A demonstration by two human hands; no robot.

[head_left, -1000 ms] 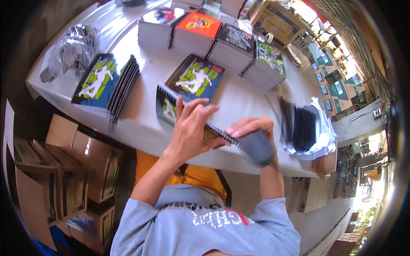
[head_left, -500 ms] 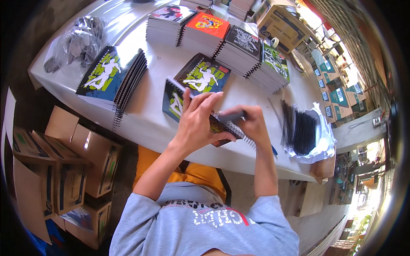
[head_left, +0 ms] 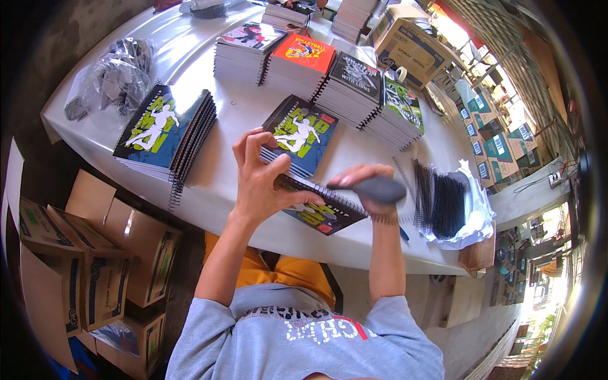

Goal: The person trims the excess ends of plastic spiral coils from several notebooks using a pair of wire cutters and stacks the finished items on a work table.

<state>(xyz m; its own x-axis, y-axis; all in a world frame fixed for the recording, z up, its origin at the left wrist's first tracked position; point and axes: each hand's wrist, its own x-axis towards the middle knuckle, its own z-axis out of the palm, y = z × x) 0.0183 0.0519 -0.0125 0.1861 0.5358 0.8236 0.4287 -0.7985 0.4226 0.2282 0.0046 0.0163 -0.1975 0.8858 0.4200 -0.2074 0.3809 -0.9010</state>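
Observation:
A dark notebook (head_left: 324,220) with a green and white cover is pinched on edge by my left hand (head_left: 258,183), thumb on the cover, fingers curled over the far side. Along its spine runs a black spiral coil (head_left: 394,220), whose loose end sticks out to the right past the notebook. My right hand (head_left: 366,175) is closed round a dark grey rounded object (head_left: 375,189), smeared by motion, at the coil. Just beyond lies a short stack of matching notebooks (head_left: 303,132).
On the left stands a coil-bound notebook stack (head_left: 152,130), near a clear plastic bag (head_left: 117,79). Taller notebook stacks (head_left: 297,54) line the back. Loose black coils (head_left: 443,199) lie on white paper at right. Cardboard boxes (head_left: 101,259) sit below the table's left edge.
The notebook has tilted so more of its cover faces me. My left hand has shifted left with its fingers more curled. The grey object in my right hand now shows more.

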